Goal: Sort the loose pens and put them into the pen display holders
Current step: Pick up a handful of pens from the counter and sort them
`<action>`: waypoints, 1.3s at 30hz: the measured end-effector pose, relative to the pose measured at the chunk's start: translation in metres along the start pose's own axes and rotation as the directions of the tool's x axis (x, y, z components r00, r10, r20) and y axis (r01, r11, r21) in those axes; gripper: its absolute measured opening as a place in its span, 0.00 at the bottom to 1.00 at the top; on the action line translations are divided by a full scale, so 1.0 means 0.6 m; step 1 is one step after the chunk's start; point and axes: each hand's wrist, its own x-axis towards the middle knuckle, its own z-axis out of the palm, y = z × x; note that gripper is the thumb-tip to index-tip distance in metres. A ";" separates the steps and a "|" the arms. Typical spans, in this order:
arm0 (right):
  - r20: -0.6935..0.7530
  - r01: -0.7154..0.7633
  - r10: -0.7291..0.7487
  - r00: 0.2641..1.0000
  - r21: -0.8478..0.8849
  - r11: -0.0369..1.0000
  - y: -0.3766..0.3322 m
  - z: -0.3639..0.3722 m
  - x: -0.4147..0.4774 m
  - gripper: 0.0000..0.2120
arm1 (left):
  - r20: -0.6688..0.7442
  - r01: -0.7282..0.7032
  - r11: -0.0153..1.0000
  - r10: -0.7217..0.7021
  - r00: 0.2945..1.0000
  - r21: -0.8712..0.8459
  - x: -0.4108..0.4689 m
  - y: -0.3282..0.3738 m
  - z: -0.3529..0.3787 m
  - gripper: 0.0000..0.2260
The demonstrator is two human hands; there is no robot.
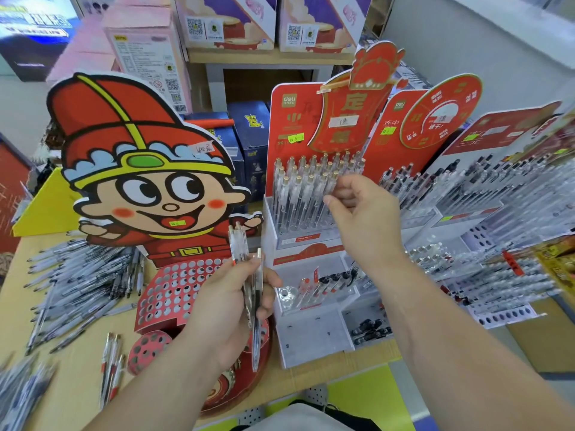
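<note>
Two, perhaps three, clear pens sit bunched in my left grip, fingers and thumb curled around their barrels; they overlap, so I cannot fix the count. One shows an orange band near its top, another a black refill. I hold them low in front of the cartoon-figure holder, whose red panel is punched with many round holes. My right grip is up against the gold-capped pens, which stand upright in three rows in the red display holder. Its fingers are curled at the right end of those rows, but I cannot tell whether they pinch a pen or only touch one. That holder's lower tier carries a handful of pens leaning to the right, some capped black. Two more red-backed holders stand to the right, one with a round dial card and one further right, both packed with pens too blurred to count. On the counter to my left lies one big heap of loose pens, far too many to number. About four red-and-white pens lie side by side nearer me. Two purple boxes stand on the shelf behind.
</note>
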 end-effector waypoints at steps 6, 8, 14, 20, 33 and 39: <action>-0.009 -0.006 0.006 1.000 -0.067 0.998 -0.003 0.002 -0.001 0.05 | 0.072 0.012 1.000 -0.012 0.997 0.003 -0.002 0.004 0.000 0.07; -0.013 -0.009 0.008 1.000 -0.091 0.996 -0.004 0.002 0.000 0.05 | 0.090 0.002 1.000 -0.003 0.996 0.012 -0.003 0.004 -0.001 0.08; -0.015 -0.011 0.010 1.000 -0.121 0.993 -0.006 0.004 0.000 0.06 | 0.100 -0.010 1.000 0.008 0.995 0.014 -0.006 0.007 -0.007 0.11; -0.020 -0.056 0.055 0.998 -0.079 0.995 -0.009 0.002 -0.002 0.08 | 0.074 -0.013 0.998 0.008 0.997 0.064 -0.007 0.009 -0.007 0.11; 0.510 -0.287 0.106 0.854 0.290 0.913 -0.064 0.008 -0.096 0.05 | 0.202 -0.109 0.977 0.071 0.977 0.182 -0.017 0.015 0.008 0.11; 0.505 -0.388 0.148 0.851 0.413 0.824 -0.059 -0.004 -0.094 0.04 | 0.258 -0.099 0.972 0.041 0.965 0.214 -0.017 0.012 0.003 0.11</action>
